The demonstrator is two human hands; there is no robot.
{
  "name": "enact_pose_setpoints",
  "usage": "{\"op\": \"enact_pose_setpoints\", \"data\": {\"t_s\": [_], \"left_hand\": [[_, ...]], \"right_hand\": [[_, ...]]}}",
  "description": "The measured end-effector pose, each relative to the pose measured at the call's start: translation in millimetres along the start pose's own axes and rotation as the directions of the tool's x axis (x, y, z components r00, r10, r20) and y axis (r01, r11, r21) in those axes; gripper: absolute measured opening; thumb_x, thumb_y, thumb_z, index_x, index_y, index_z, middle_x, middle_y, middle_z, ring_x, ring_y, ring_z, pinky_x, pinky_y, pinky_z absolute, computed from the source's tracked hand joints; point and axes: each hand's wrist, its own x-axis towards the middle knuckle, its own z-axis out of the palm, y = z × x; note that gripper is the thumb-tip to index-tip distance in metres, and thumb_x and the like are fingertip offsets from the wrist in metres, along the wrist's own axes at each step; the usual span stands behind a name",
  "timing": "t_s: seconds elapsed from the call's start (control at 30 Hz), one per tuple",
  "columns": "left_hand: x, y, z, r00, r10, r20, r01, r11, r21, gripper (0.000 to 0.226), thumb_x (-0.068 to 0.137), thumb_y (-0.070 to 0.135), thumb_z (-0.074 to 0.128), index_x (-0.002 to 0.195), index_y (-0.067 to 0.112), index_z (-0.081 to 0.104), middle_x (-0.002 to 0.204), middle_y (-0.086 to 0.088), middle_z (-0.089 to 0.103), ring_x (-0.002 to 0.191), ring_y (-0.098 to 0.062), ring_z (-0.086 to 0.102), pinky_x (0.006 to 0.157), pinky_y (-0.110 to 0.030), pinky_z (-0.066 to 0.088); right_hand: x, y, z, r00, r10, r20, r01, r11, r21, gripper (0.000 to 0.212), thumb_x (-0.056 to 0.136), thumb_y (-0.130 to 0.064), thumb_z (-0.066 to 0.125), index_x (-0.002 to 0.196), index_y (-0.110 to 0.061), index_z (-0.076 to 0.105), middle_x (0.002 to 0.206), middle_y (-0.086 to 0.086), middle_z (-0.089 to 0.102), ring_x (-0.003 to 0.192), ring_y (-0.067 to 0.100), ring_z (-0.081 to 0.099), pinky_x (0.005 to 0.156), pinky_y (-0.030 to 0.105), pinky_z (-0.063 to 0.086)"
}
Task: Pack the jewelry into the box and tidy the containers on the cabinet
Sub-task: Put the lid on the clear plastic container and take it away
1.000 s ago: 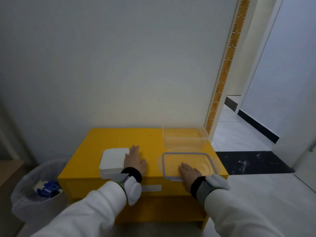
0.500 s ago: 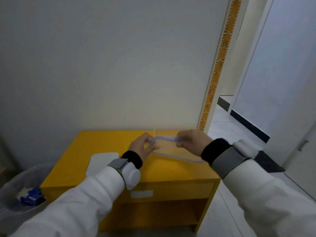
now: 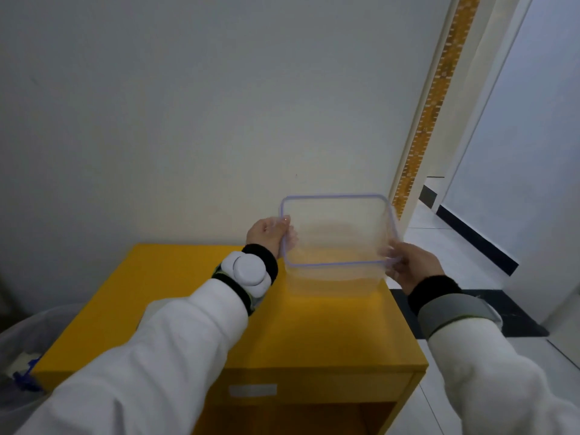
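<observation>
Right now my left fingers point(image 3: 290, 235) are curled over the left rim of the clear rectangular plastic lid with the thin blue seal line point(image 3: 337, 230), thumb on the near face, while my right fingers point(image 3: 390, 254) pinch its lower right corner. Both hands are clenched on it, one at each end, and I read that two-ended grip as a way to keep a wide, flexible sheet level and square for pressing down.

The lid sits between my two sets of fingers, tilted with its far edge raised toward the wall, hovering above the clear plastic container tub point(image 3: 332, 282). Whether its near edge already touches the tub's rim I cannot tell; the two transparent pieces blur together there. My judgement is that I am lining the lid up to close the tub.

Further out, my left hand point(image 3: 266, 233) and right hand point(image 3: 414, 268) run back into white sleeves, each wrist carrying a black band. The tub stands at the back right corner of the yellow wooden cabinet point(image 3: 188, 293), close to the wall and near the right edge. The rest of the cabinet top that I can see is bare. No jewelry or jewelry box is visible; my left sleeve hides part of the surface.
</observation>
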Motion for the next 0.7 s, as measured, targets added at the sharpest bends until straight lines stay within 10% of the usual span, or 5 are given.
{"op": "enact_pose_setpoints", "data": {"t_s": [0.1,0.3,0.53,0.63,0.7], "left_hand": [[18,-13,9,0.993,-0.073,-0.094,0.072,0.997,-0.013,0.025,0.095,0.019,0.048,0.074,0.005,0.055,0.057,-0.002,0.063,0.061,-0.023,0.060,0.064,-0.027,0.054],[42,-45,6,0.997,-0.034,-0.075,0.066,0.870,0.488,0.030,0.097,0.015,0.038,0.068,0.009,0.037,0.074,-0.010,0.037,0.076,-0.021,0.039,0.071,-0.030,0.030],[41,-64,0,0.968,-0.203,-0.150,0.252,0.813,0.525,0.037,0.097,0.025,0.040,0.061,0.019,0.036,0.066,0.002,0.033,0.056,-0.015,0.033,0.053,-0.025,0.026],[29,-59,-4,0.968,-0.200,-0.150,0.250,0.814,0.524,0.015,0.098,0.024,0.039,0.095,0.016,0.051,0.100,-0.005,0.045,0.080,-0.024,0.048,0.072,-0.033,0.038],[21,-59,-10,0.973,-0.177,-0.145,0.228,0.810,0.540,0.028,0.098,0.022,0.039,0.072,0.022,0.047,0.085,-0.009,0.044,0.064,-0.020,0.044,0.059,-0.026,0.036]], "right_hand": [[23,3,12,0.996,-0.049,-0.071,0.044,0.997,-0.064,0.013,0.089,-0.016,0.060,0.080,-0.007,0.061,0.079,0.011,0.059,0.063,0.021,0.055,0.057,0.027,0.050],[58,26,16,0.965,-0.203,-0.165,0.115,0.895,-0.431,0.038,0.090,-0.027,0.055,0.120,-0.003,0.058,0.102,0.008,0.052,0.095,0.023,0.047,0.084,0.032,0.037],[61,54,13,0.986,-0.024,-0.166,-0.026,0.956,-0.291,0.036,0.091,-0.030,0.052,0.120,-0.009,0.054,0.109,0.012,0.056,0.099,0.030,0.055,0.096,0.044,0.050],[48,59,15,0.987,-0.017,-0.162,-0.032,0.955,-0.295,0.034,0.092,-0.031,0.049,0.119,-0.010,0.052,0.111,0.012,0.054,0.108,0.034,0.055,0.100,0.048,0.049],[36,63,16,0.987,-0.025,-0.161,-0.026,0.951,-0.309,0.038,0.092,-0.033,0.048,0.122,-0.010,0.051,0.112,0.013,0.054,0.107,0.034,0.055,0.099,0.048,0.049]]}}
